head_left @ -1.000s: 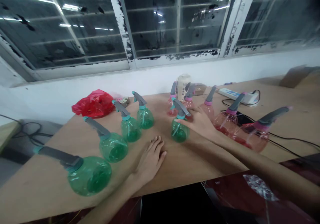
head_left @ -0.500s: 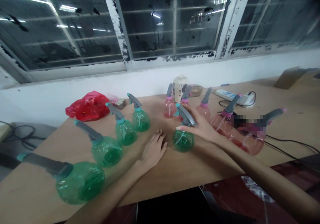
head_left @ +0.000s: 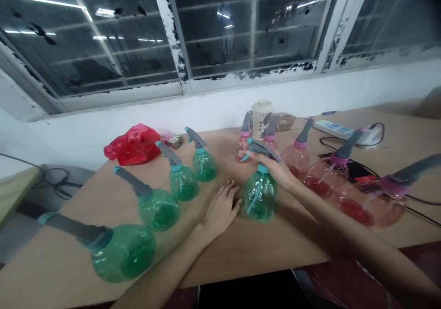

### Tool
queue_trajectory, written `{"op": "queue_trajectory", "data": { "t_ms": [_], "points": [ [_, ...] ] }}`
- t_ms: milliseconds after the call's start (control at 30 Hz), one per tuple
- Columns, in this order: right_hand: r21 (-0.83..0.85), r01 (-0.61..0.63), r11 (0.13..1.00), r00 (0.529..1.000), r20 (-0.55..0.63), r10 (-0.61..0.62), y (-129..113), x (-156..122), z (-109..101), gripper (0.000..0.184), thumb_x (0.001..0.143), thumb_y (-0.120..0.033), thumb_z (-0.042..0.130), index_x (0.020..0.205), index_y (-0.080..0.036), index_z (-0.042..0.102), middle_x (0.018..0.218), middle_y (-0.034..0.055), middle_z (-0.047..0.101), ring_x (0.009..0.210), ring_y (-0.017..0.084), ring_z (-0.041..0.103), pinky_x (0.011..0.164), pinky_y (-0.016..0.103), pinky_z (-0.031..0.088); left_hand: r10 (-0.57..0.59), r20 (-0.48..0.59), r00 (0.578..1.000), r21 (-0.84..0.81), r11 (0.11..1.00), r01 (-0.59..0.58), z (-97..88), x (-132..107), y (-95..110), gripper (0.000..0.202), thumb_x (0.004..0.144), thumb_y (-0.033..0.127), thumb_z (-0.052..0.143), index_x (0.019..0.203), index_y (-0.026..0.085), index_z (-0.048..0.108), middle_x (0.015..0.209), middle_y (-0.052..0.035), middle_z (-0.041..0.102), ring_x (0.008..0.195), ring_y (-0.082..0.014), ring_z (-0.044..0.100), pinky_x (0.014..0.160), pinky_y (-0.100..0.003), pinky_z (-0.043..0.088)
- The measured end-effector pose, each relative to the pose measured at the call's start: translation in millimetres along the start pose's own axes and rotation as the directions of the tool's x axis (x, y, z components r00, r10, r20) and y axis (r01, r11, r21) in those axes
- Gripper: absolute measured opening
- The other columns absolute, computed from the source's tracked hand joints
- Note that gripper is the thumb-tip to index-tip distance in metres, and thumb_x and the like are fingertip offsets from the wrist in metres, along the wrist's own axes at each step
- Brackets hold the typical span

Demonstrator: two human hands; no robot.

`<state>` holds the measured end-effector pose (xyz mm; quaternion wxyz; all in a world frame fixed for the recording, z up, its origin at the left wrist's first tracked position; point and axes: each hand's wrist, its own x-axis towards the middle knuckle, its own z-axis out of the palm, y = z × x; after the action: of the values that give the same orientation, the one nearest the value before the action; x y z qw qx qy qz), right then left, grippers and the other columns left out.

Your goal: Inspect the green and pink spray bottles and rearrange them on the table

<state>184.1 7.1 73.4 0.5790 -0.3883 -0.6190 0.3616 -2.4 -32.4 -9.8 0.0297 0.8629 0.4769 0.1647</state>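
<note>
My right hand [head_left: 272, 165] grips a green spray bottle [head_left: 259, 196] at its neck, just below the grey spray head with its teal nozzle and trigger. The bottle is upright; whether its base touches the table I cannot tell. Flat on the tabletop, with fingers stretched forward, lies my left hand [head_left: 222, 208], empty and just left of that bottle. To the left, more green spray bottles stand in a slanting row, the nearest green bottle [head_left: 123, 254] beside my left forearm. On the right runs a row of several pink spray bottles, including a near pink bottle [head_left: 372, 203].
A crumpled red plastic bag [head_left: 132, 144] lies at the back left of the wooden table [head_left: 220, 272]. A pale printed cup [head_left: 262, 118] stands behind the pink bottles. A white power strip [head_left: 347, 133] with black cables is at the right. Barred windows rise behind.
My right hand's grip on the green bottle has shifted, with the fingers now reaching toward the trigger side, and the bottle is slightly nearer. My left hand stays flat. The view has turned left.
</note>
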Motion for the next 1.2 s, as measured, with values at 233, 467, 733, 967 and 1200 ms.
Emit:
{"op": "queue_trajectory", "data": {
  "t_ms": [233,467,733,967,1200],
  "points": [
    [0.364,-0.227,0.904,0.971,0.151,0.183,32.4,4.3,-0.9,0.03,0.078,-0.043,0.058,0.099,-0.022,0.066,0.096,0.005,0.072,0.097,0.026,0.066,0.091,0.045,0.048,-0.012,-0.001,1.0,-0.08,0.997,0.012,-1.8,1.7,-5.9,0.037,0.092,0.03,0.042,0.126,0.015,0.046,0.138,-0.0112,0.045,0.131,-0.0216,0.037,0.106,-0.041,0.036],
    [0.497,-0.372,0.784,0.926,0.258,0.276,28.6,-2.1,-2.2,0.034,0.081,-0.05,0.054,0.098,-0.023,0.066,0.097,0.0054,0.072,0.089,0.027,0.068,0.083,0.045,0.052,-0.014,0.001,1.0,-0.1,0.995,0.014,-0.8,1.5,-7.5,0.038,0.092,0.032,0.043,0.125,0.015,0.046,0.138,-0.0107,0.045,0.131,-0.0212,0.037,0.107,-0.04,0.034],
    [0.383,-0.602,0.7,0.793,0.39,0.468,14.9,-24.9,12.5,0.048,0.081,-0.062,0.046,0.064,-0.019,0.059,0.061,0.0056,0.066,0.057,0.021,0.066,0.063,0.035,0.056,-0.013,-0.013,1.0,-0.117,0.993,0.011,-1.2,1.4,-6.3,0.036,0.093,0.033,0.042,0.124,0.016,0.046,0.136,-0.0115,0.046,0.129,-0.0231,0.04,0.105,-0.041,0.037],
    [0.556,-0.544,0.628,0.837,0.406,0.366,17.8,-22.9,11.8,0.039,0.083,-0.054,0.052,0.092,-0.018,0.064,0.08,0.0055,0.071,0.082,0.022,0.068,0.081,0.036,0.052,0.009,-0.033,0.999,-0.118,0.993,-0.013,-1.0,1.1,-6.3,0.037,0.092,0.032,0.042,0.127,0.017,0.042,0.133,-0.0124,0.049,0.127,-0.0264,0.041,0.1,-0.044,0.041],
    [0.573,-0.51,0.641,0.854,0.423,0.303,22.5,-22.6,6.5,0.042,0.085,-0.054,0.046,0.101,-0.019,0.065,0.087,0.0071,0.073,0.093,0.025,0.066,0.087,0.042,0.049,0.007,-0.012,1.0,-0.128,0.992,-0.008,-3.4,1.9,-4.8,0.037,0.092,0.032,0.043,0.126,0.017,0.044,0.135,-0.0114,0.047,0.127,-0.0246,0.041,0.101,-0.043,0.04]
  ]
}}
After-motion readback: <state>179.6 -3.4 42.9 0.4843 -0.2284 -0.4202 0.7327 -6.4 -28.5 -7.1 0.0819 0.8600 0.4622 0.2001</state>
